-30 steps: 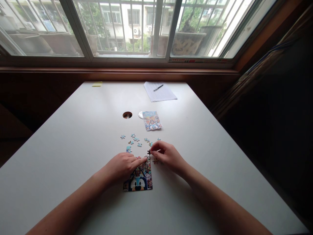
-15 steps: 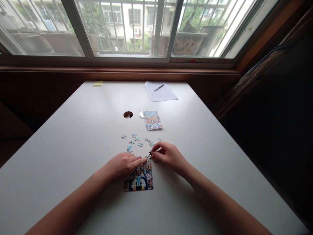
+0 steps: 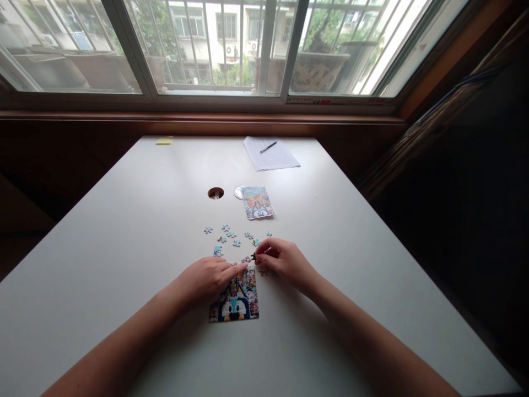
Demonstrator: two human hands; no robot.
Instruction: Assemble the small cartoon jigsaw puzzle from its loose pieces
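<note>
A partly assembled jigsaw puzzle [image 3: 235,309] lies in front of me, showing a blue cartoon face in its lower half. My left hand [image 3: 210,278] rests over its upper left, index finger stretched along the top edge and the other fingers partly hidden. Between the thumb and fingertips of my right hand [image 3: 287,260] is a dark puzzle piece [image 3: 253,257], seen from its brown side. A light patterned piece [image 3: 246,259] sits just beyond my left index fingertip. More loose pieces [image 3: 263,272] lie under my right hand, partly covered.
Several loose blue pieces [image 3: 231,234] are scattered beyond the puzzle. Farther back are a picture card [image 3: 258,202] over a round silver disc [image 3: 238,193], a table hole [image 3: 215,193], paper sheets [image 3: 270,157] with a pen [image 3: 268,147], and a yellow note [image 3: 164,140].
The light patterned piece by my left fingertip now shows slightly apart from the puzzle's top edge. My right hand still pinches the dark piece; both hands have barely moved.
</note>
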